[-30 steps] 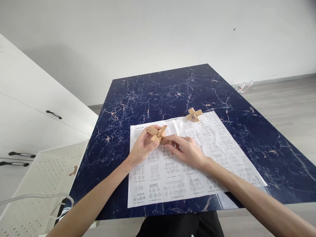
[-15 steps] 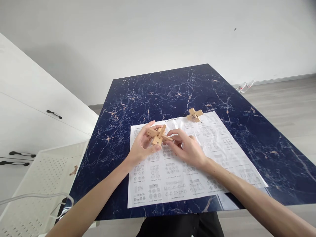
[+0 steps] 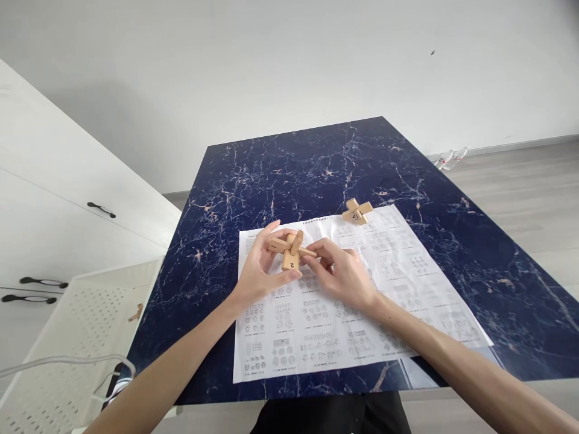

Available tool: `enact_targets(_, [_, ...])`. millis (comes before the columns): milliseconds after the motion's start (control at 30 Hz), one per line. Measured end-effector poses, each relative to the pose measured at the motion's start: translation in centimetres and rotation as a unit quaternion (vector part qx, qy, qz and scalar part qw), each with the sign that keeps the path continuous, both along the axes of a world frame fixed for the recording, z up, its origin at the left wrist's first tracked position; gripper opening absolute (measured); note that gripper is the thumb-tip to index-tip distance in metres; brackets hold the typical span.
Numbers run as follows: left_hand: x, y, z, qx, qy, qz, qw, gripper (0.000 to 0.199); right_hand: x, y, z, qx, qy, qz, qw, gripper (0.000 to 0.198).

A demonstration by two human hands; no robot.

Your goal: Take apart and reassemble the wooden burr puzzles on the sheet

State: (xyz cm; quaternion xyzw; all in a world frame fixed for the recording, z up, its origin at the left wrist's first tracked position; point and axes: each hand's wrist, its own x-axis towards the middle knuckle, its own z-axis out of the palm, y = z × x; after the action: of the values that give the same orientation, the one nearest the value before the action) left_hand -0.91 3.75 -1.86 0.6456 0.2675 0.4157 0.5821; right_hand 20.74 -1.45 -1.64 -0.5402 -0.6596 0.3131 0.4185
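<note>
Here's the cross (image 3: 293, 252), smooth pale wood, squared bars interlocked, over the sheet's far half, left of its middle. My left hand (image 3: 260, 265) cups it, half-curled; my right hand (image 3: 341, 272) pinches its slim end, fingertips nearly together. The sheet (image 3: 429, 295) is creased paper, a chunky wooden block (image 3: 357, 211) at its far edge, glossy white-veined blue counter (image 3: 280, 175) beneath.

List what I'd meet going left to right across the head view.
White perforated panel, interlocking tan wooden puzzle marked 2, tan wooden cross-shaped block with a dark mark, clear red-marked bottle-like objects.
</note>
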Motion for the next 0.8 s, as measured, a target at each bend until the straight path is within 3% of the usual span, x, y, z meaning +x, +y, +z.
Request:
enact_targets(467, [-0.2,-0.3,0.7,0.017,0.033,0.035,0.999,0.094,0.4,-0.3,0.4,0.034,0.003,0.075,0.997,0.012])
enact_targets(800, [-0.3,0.2,0.9,0.039,0.016,0.0,0.999,0.086,0.6,-0.5,-0.3,0.112,-0.039,0.07,0.991,0.014])
